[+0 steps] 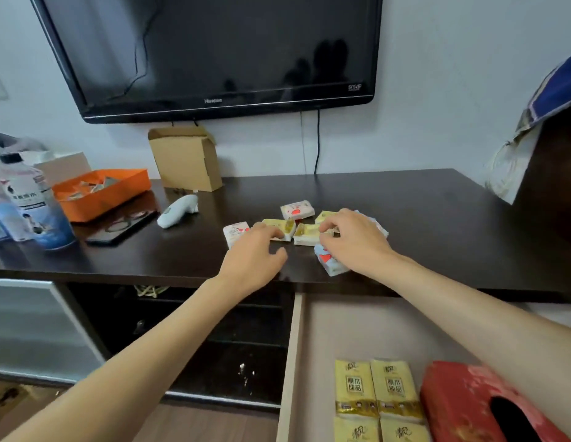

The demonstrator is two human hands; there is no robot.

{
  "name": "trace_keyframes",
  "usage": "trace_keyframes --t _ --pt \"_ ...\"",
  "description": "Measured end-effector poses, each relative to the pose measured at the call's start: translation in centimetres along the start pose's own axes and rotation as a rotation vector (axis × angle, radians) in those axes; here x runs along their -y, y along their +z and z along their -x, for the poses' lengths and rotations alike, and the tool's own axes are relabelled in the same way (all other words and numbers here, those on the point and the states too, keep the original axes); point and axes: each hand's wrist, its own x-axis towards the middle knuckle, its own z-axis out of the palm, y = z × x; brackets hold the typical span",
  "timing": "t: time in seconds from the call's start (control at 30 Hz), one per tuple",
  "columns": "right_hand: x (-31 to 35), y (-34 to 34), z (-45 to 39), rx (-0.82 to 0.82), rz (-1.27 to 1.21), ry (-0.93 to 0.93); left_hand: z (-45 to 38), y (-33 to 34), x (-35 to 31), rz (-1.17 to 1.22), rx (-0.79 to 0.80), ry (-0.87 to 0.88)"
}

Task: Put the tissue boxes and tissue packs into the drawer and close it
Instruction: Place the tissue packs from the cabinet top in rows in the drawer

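Observation:
Several small tissue packs lie in a cluster on the dark cabinet top [405, 212]: a white pack with red print [297, 209], another white one [234, 232], yellow packs [306, 232] and a blue-white pack with a red heart [329, 262]. My left hand [254, 255] rests over the left yellow pack [279, 227], fingers curled on it. My right hand [352, 240] covers the right side of the cluster, fingertips pinching a yellow pack. Below, the drawer [290, 362] stands open, holding yellow tissue packs [378, 390] and a red tissue box [469, 403].
An orange tray [102, 193], a cardboard box [187, 159], a white handheld device [179, 210], a phone with glasses [124, 223] and bottles [29, 202] occupy the left of the top. A TV [214, 52] hangs above. Open dark shelves [195, 330] sit left of the drawer.

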Motion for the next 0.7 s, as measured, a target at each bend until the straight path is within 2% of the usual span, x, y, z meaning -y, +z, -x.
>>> trace_keyframes --t 0.1,0.2,0.27,0.4,0.47,0.57,0.7 --pt "0.4 0.5 -3.4 0.153 0.113 0.031 -4.5 0.1 0.9 -0.063 -0.034 -0.034" --pt "0.2 0.9 -5.3 0.292 0.172 0.059 -7.9 1.2 1.7 -0.206 0.095 -0.093" --pt "-0.1 1.2 -6.1 0.31 0.169 0.076 -9.1 2.1 2.1 -0.26 0.16 -0.122" --pt "-0.5 1.4 -7.1 0.347 0.117 0.091 -10.0 3.4 2.5 -0.31 0.136 -0.107" --pt "-0.6 1.2 -7.1 0.318 0.127 0.08 -10.1 3.7 2.6 -0.317 0.116 -0.094" --pt "-0.9 0.0 -6.2 0.179 0.19 0.026 -10.1 3.8 2.3 -0.282 0.112 -0.102" --pt "-3.0 -2.7 -3.4 0.065 0.066 -0.071 -9.7 3.3 1.4 -0.132 0.071 -0.145"
